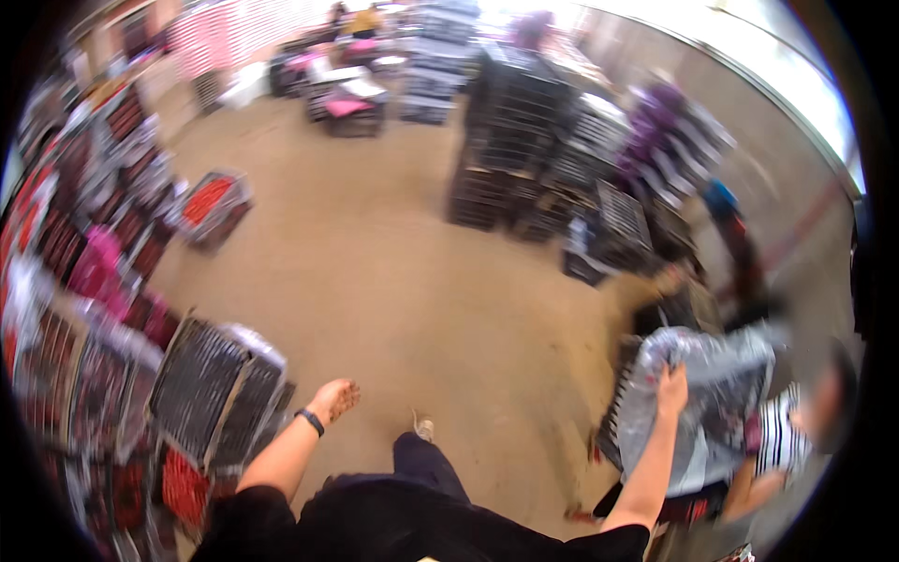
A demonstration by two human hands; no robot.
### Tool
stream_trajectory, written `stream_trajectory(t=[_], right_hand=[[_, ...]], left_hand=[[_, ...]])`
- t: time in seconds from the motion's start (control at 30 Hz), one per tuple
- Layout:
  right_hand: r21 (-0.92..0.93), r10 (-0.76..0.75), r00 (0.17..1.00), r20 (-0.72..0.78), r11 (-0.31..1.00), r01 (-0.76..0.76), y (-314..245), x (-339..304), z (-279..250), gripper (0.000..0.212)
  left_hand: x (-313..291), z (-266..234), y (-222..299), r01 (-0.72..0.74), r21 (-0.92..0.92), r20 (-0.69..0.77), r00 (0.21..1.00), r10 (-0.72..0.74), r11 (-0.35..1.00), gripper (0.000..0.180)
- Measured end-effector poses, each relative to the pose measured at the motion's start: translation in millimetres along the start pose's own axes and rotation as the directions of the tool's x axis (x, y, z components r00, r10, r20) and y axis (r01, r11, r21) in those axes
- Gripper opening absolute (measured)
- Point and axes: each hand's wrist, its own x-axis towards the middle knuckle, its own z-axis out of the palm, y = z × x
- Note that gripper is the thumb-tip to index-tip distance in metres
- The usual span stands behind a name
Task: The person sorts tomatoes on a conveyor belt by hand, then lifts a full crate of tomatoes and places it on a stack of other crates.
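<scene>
My left hand (333, 401) hangs low with its fingers loosely apart and nothing in it; dark smudges mark the fingers, and a black band is round the wrist. Closest to it stands a black slatted crate (201, 389) on a stack, with red contents below. Away to the right, my right hand (671, 386) is closed in front of a clear plastic sheet (707, 412) draped over a dark crate. A small dark bit shows at its fingertips, too blurred to name. Whether the fingers also grip the sheet is unclear.
A person in a striped top (782, 431) is beside the plastic-covered crate. Tall stacks of black crates (515, 122) stand ahead to the right. An open crate of red items (211, 201) sits on the brown floor (356, 253). Crates with red contents line the left side.
</scene>
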Motion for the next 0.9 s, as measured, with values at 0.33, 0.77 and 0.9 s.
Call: stream_trajectory(t=[0.33, 0.77, 0.9], right_hand=[[0.362, -0.312, 0.635, 0.706, 0.931, 0.056, -153.4, 138.9, 250.1, 0.035], [0.548, -0.534, -0.125, 0.836, 0.809, 0.213, -536.7, 167.4, 401.2, 0.032], [0.517, -0.516, 0.09, 0.852, 0.856, 0.013, -679.1, 210.4, 462.9, 0.024]], left_hand=[[-79.0, 36.0, -92.5, -0.289, -0.481, -0.664, 0.736, -0.129, 0.828, 0.026], [139.0, -65.4, 91.8, -0.413, -0.677, -0.622, 0.763, -0.174, 0.61, 0.013], [175.5, -149.3, 245.8, -0.501, -0.425, -0.759, 0.651, 0.005, 0.754, 0.01]])
